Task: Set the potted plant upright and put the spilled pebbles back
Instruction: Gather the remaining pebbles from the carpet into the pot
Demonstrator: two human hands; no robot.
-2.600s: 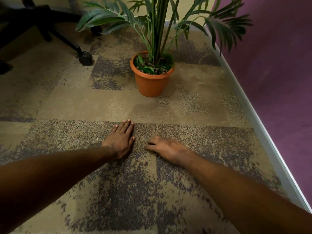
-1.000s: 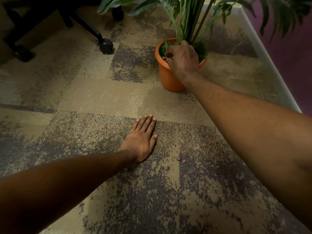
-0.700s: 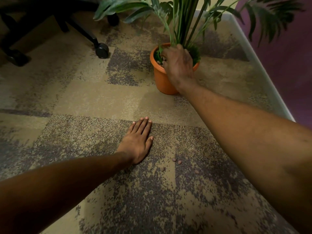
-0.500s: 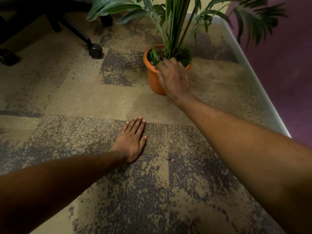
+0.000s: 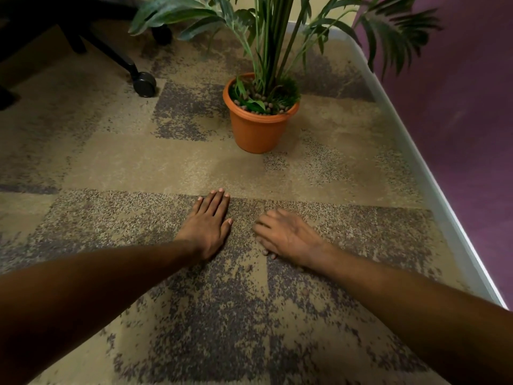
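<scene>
The orange pot (image 5: 256, 133) stands upright on the carpet, holding the tall green plant (image 5: 273, 43). Several brown pebbles (image 5: 262, 103) lie on the soil inside its rim. My left hand (image 5: 206, 226) rests flat on the carpet in front of the pot, fingers straight and together, holding nothing. My right hand (image 5: 288, 236) is palm down on the carpet just right of it, fingers bent, spread and blurred. It covers the patch where loose pebbles lay. A small pinkish pebble (image 5: 273, 256) peeks out at its near edge.
A black office chair's leg and caster (image 5: 144, 84) stand at the back left. A white skirting board (image 5: 433, 187) and purple wall (image 5: 466, 112) run along the right. Patterned beige and grey carpet (image 5: 144, 162) covers the floor. Palm fronds (image 5: 399, 31) overhang the back right.
My right hand has left the pot's rim and come back down onto the carpet beside my left hand, over the loose pebbles. My left hand has stayed flat.
</scene>
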